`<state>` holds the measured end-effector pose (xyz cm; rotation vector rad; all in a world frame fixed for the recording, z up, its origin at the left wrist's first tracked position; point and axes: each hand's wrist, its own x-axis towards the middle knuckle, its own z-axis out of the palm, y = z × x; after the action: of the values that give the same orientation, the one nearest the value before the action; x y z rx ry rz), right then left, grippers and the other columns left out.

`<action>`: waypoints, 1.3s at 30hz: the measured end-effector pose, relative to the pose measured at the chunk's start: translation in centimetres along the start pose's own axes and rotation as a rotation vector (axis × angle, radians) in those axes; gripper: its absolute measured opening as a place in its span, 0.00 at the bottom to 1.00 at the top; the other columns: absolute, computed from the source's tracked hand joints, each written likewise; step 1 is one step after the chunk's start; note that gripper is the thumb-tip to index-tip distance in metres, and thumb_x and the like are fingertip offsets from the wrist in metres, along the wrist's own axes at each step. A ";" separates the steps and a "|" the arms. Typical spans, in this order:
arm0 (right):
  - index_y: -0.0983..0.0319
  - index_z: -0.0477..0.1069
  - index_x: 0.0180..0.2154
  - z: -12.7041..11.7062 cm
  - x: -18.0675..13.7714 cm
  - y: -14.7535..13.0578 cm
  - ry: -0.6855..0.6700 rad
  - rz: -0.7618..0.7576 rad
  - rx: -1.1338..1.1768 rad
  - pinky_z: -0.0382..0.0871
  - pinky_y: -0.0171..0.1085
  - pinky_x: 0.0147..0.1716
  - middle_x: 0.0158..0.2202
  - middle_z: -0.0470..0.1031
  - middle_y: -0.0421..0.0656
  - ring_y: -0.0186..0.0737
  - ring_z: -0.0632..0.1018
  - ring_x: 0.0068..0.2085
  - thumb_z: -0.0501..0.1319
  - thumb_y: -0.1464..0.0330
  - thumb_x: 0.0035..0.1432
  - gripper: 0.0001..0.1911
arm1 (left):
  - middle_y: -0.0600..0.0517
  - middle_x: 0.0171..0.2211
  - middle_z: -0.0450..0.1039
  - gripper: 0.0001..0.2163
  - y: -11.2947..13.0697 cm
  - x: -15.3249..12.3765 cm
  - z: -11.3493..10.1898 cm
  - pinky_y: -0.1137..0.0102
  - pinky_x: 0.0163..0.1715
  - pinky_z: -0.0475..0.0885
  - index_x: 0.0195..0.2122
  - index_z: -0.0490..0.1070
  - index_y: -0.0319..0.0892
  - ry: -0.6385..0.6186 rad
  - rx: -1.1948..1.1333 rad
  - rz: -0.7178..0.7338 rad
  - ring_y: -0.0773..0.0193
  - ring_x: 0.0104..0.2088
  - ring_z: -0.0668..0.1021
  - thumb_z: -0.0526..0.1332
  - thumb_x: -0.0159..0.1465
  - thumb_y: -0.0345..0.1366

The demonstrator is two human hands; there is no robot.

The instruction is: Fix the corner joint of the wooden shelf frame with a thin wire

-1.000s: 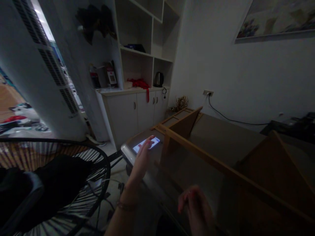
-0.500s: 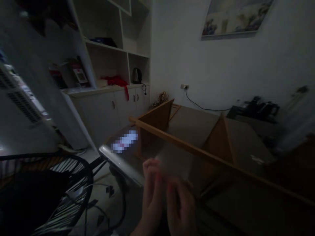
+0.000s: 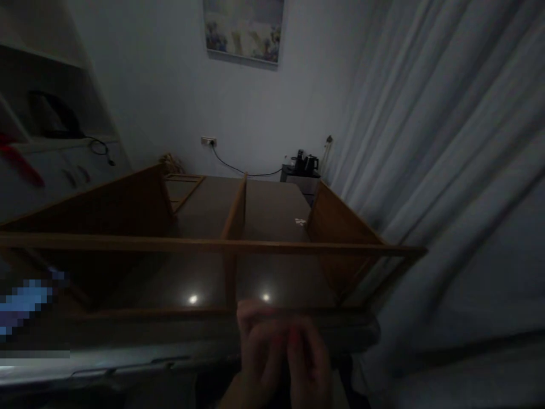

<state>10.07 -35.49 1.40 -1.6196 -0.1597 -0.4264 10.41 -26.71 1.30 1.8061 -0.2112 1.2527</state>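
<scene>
My left hand (image 3: 259,346) and my right hand (image 3: 307,355) are close together at the bottom centre, with fingers curled and fingertips nearly meeting. Whatever they may pinch is hidden in the dim light. Just beyond them stands a wooden frame (image 3: 272,247) with a long front rail. Its upright panels are a left panel (image 3: 140,196), a middle divider (image 3: 237,213) and a right panel (image 3: 340,221). A grey-brown flat surface (image 3: 272,204) shows between and behind the panels, with two light reflections near my hands.
A blurred-out bright patch (image 3: 25,304) is at the left. White cabinets with a kettle (image 3: 53,116) and red cloth (image 3: 19,162) stand further back. Long curtains (image 3: 426,142) hang at the right. A small dark stand (image 3: 302,179) holds black appliances by the wall.
My view has swung right, so the frame now lies straight ahead and the curtains show. The chair at the left has left the view. My hands stay close together, fingers curled.
</scene>
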 end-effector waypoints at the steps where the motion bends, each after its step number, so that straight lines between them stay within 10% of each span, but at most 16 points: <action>1: 0.57 0.75 0.36 -1.3 0.7 0.2 0.025 -0.020 -0.022 0.74 0.35 0.34 0.33 0.78 0.43 0.40 0.79 0.34 0.56 0.48 0.63 0.21 | 0.49 0.43 0.65 0.07 -0.1 0.1 1.3 0.68 0.43 0.72 0.46 0.69 0.49 -0.058 -0.032 0.059 0.61 0.44 0.71 0.53 0.70 0.36; 8: 0.60 0.74 0.31 -10.6 5.4 4.5 0.237 -0.095 -0.404 0.65 0.37 0.33 0.27 0.78 0.41 0.40 0.75 0.29 0.54 0.47 0.64 0.25 | 0.46 0.45 0.66 0.17 -2.4 2.2 10.4 0.57 0.48 0.67 0.49 0.60 0.44 -0.461 -0.100 -0.166 0.54 0.47 0.71 0.51 0.69 0.51; 15: 0.56 0.79 0.40 -12.7 5.8 10.2 0.190 -0.124 -0.899 0.57 0.46 0.45 0.35 0.83 0.44 0.45 0.80 0.34 0.44 0.52 0.70 0.27 | 0.43 0.39 0.78 0.19 -2.3 8.2 12.5 0.56 0.46 0.68 0.40 0.71 0.41 -1.057 0.401 0.029 0.49 0.42 0.79 0.54 0.68 0.53; 19: 0.56 0.79 0.41 -12.2 5.9 11.5 0.159 -0.200 -1.023 0.59 0.45 0.44 0.34 0.82 0.46 0.46 0.80 0.36 0.44 0.56 0.72 0.26 | 0.45 0.33 0.78 0.26 -2.3 10.2 13.2 0.62 0.35 0.69 0.38 0.74 0.42 -0.835 0.362 0.163 0.51 0.36 0.79 0.48 0.66 0.60; 28: 0.56 0.79 0.40 -11.6 6.9 11.2 0.083 -0.245 -1.144 0.59 0.42 0.40 0.32 0.81 0.45 0.44 0.79 0.35 0.46 0.64 0.72 0.22 | 0.43 0.48 0.66 0.28 -5.9 12.6 19.7 0.55 0.49 0.68 0.47 0.60 0.44 -0.188 -0.412 0.354 0.53 0.49 0.71 0.45 0.64 0.65; 34: 0.56 0.78 0.40 -11.6 7.4 11.9 0.058 -0.197 -1.208 0.59 0.42 0.43 0.33 0.82 0.43 0.42 0.80 0.36 0.48 0.65 0.72 0.20 | 0.40 0.58 0.62 0.49 -5.6 14.4 21.6 0.48 0.58 0.59 0.59 0.52 0.47 -0.404 -0.476 0.517 0.45 0.57 0.69 0.58 0.43 0.74; 39: 0.54 0.78 0.38 -11.8 7.9 12.1 0.034 -0.203 -1.252 0.60 0.45 0.46 0.29 0.80 0.40 0.42 0.78 0.34 0.52 0.67 0.69 0.16 | 0.45 0.46 0.73 0.41 -5.3 15.3 22.1 0.49 0.61 0.52 0.51 0.67 0.45 -0.501 -0.390 0.610 0.46 0.53 0.73 0.56 0.47 0.72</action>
<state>19.52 -49.53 -6.53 -2.8319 -0.0122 -0.7921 35.40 -34.99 8.96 1.7235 -1.2740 1.0187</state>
